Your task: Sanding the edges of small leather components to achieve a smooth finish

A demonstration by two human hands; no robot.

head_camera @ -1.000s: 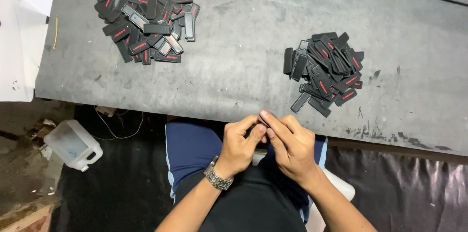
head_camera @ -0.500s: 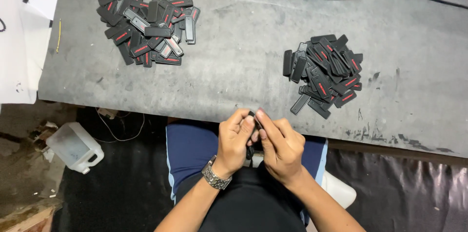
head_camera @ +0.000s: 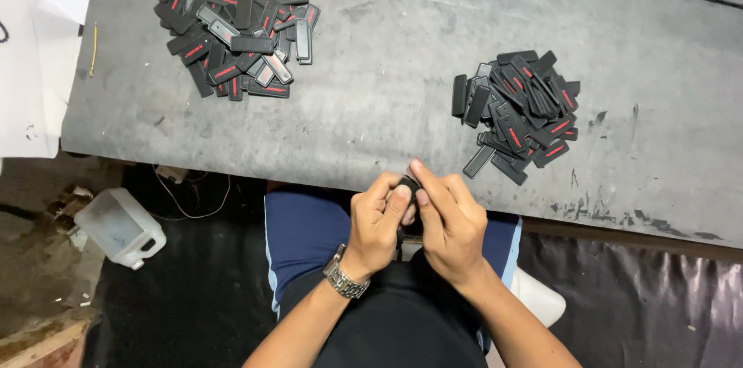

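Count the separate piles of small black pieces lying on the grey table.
2. One pile lies at the table's far left; the other pile lies to the right, nearer the edge. One more black piece is held between both hands, partly hidden, not in any pile.

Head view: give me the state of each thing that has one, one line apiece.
Left hand: closed on the small black piece.
Right hand: pinching the same piece.
Small black piece: held between both hands, mostly hidden.
Left pile: loose heap on the table.
Right pile: loose heap.
Plastic jug: lying on the floor.
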